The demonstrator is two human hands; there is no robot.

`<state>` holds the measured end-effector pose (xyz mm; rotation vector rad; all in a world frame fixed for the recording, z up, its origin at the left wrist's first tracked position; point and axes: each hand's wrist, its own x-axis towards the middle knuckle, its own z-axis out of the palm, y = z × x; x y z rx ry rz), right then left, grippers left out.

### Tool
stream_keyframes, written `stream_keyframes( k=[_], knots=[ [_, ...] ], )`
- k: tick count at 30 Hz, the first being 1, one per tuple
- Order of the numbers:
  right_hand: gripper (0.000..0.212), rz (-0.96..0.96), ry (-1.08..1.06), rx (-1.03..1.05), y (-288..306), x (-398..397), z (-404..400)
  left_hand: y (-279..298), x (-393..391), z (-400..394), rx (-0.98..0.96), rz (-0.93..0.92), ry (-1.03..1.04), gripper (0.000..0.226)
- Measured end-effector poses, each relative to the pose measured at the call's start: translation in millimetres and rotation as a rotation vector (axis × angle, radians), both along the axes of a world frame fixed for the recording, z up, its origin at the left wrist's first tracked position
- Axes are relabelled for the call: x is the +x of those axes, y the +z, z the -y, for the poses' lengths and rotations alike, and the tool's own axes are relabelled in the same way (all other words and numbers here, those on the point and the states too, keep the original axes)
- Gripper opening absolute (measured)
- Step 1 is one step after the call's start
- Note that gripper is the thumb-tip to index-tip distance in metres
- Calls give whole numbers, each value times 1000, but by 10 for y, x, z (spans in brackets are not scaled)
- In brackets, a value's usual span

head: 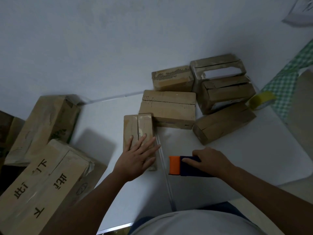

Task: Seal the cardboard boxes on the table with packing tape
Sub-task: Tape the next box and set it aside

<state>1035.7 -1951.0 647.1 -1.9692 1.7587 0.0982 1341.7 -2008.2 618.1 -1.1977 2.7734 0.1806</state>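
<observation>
A small, informal packing spot in a plain room is suggested. Worn cardboard boxes (167, 109) are crowded on a white table (237, 167) set against a bare white wall (101, 39), larger printed cartons (42, 184) are stacked alongside, and a tape roll (260, 100) is kept nearby.

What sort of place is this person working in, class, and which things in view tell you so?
Probably a small home or back-room packing spot: cardboard boxes grouped on a white table, a spare tape roll beside them, and bigger cartons stacked at the left.
</observation>
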Motion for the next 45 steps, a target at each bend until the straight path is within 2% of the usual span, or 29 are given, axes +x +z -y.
stream_keyframes(
  k=[8,12,15,17,20,26,34,38,41,42,43,45],
  knots=[
    [84,-48,41,-23,42,-67,80,51,-33,4,-26,-29,-24,49],
    [71,-65,26,78,56,17,124,23,-95,-38,-53,-125,-119,35],
    [52,-74,40,112,60,60,79,-19,-125,-153,0,-326,38,27],
    [49,-105,35,84,68,97,63,-78,-146,-247,-37,-386,109,22],
    [59,-185,37,46,45,225,87,-119,-181,-321,-95,-389,149,24],
    [63,-227,32,46,-2,487,270,-41,-206,-249,-46,-341,195,35],
    [51,-225,-119,106,-96,168,314,-20,-204,-248,-2,-365,220,37],
    [41,-94,-251,58,-267,204,153,-47,-211,-245,-4,-365,234,35],
    [33,-56,-202,-174,-342,346,103,-50,-201,-245,-6,-376,231,33],
    [33,60,-230,-188,-344,428,116,-52,-202,-242,-6,-373,234,33],
    [33,259,-297,-105,-322,533,146,-54,-206,-241,-2,-367,237,33],
    [40,730,-490,246,-256,766,207,-58,-210,-235,0,-356,241,33]
  ],
)
